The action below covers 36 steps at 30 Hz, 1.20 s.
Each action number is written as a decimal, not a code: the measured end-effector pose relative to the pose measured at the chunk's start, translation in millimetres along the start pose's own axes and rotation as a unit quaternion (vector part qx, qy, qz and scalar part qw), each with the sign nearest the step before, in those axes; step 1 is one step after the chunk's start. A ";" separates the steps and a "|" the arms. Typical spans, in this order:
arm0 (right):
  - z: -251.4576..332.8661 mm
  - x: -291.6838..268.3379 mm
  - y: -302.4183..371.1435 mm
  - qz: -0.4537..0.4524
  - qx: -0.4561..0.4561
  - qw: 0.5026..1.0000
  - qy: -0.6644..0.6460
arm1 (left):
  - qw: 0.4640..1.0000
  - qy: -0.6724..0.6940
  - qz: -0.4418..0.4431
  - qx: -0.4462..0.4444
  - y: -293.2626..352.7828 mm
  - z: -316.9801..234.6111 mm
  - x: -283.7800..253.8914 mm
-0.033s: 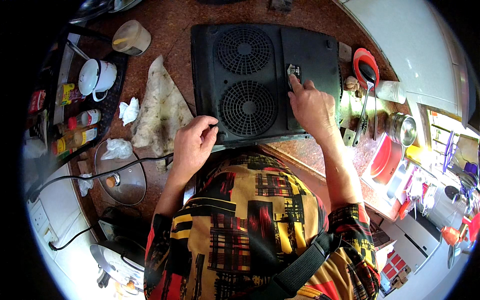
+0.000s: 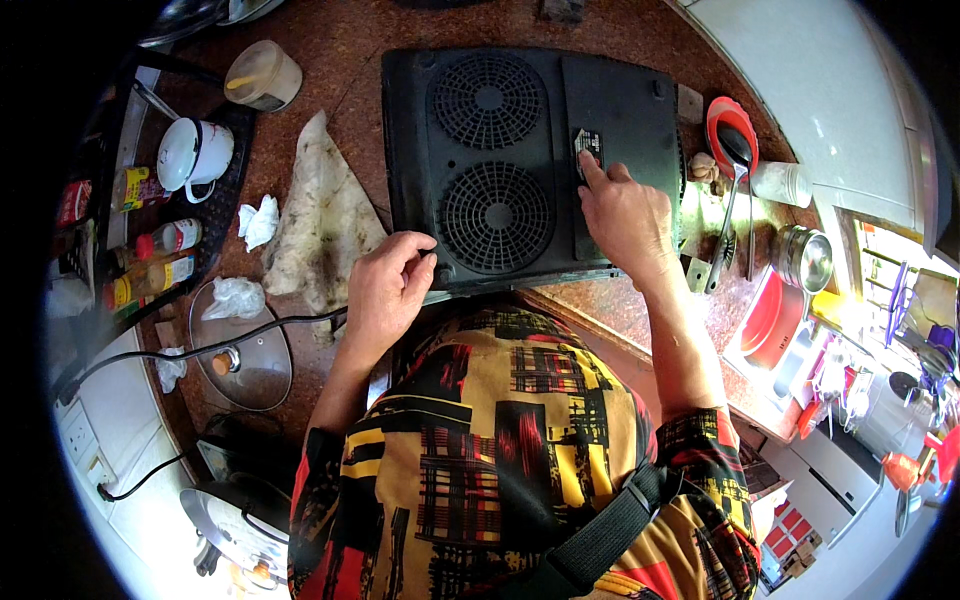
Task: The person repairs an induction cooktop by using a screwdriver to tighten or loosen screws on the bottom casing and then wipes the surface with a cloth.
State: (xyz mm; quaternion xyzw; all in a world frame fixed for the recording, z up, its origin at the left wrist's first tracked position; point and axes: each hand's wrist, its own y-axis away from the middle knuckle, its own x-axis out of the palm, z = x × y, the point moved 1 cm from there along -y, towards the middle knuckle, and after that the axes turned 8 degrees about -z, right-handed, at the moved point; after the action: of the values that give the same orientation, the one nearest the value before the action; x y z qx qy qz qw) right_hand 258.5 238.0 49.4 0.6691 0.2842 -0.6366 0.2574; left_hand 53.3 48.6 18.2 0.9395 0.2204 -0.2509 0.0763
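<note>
A black, flat appliance (image 2: 590,95) lies with its two round fan grilles (image 2: 497,216) facing up; it looks like the underside of a double cooktop. At its near left corner is my left hand (image 2: 388,290), thumb and fingers closed on the edge. A black cord (image 2: 290,321) runs leftward from beside that hand. My right hand (image 2: 628,215) rests over the right part of the casing and holds nothing. Its index finger is stretched out and touches a small printed label (image 2: 588,141), while the other fingers are bent under.
Left of the appliance lie a stained cloth (image 2: 318,220), crumpled plastic (image 2: 234,298) and a glass lid (image 2: 262,370). Farther left stand an enamel pot (image 2: 195,152), a plastic tub (image 2: 263,76) and bottles. To the right are a red dish (image 2: 728,112), a ladle (image 2: 735,150) and a jar (image 2: 782,185).
</note>
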 end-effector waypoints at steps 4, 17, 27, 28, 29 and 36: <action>-3.2 -4.3 1.6 0.018 -0.011 0.999 -0.027 | 1.000 0.025 0.007 0.000 0.8 4.7 2.9; -2.8 -3.1 -4.6 -0.014 -0.046 0.997 -0.059 | 0.998 0.042 0.038 -0.029 -3.4 10.5 8.7; 1.9 -3.4 -7.6 -0.020 0.012 0.996 -0.090 | 0.996 0.067 0.053 -0.037 -4.7 13.4 7.7; 0.9 -3.1 -7.3 -0.013 0.013 0.996 -0.092 | 0.996 0.064 0.053 -0.038 -5.0 13.0 7.6; -1.0 -2.9 -7.0 -0.005 0.014 0.996 -0.094 | 0.996 0.062 0.053 -0.039 -5.2 12.2 7.6; -4.9 -14.4 -1.7 0.046 0.029 0.987 -0.151 | 0.996 0.060 0.040 -0.044 -2.9 15.6 9.5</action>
State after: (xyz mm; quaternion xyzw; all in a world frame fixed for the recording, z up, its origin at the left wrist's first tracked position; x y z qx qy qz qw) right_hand 260.4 242.0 64.0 0.5846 0.1923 -0.7260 0.3068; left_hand 52.5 50.8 -0.1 0.9566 0.1976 -0.1813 0.1140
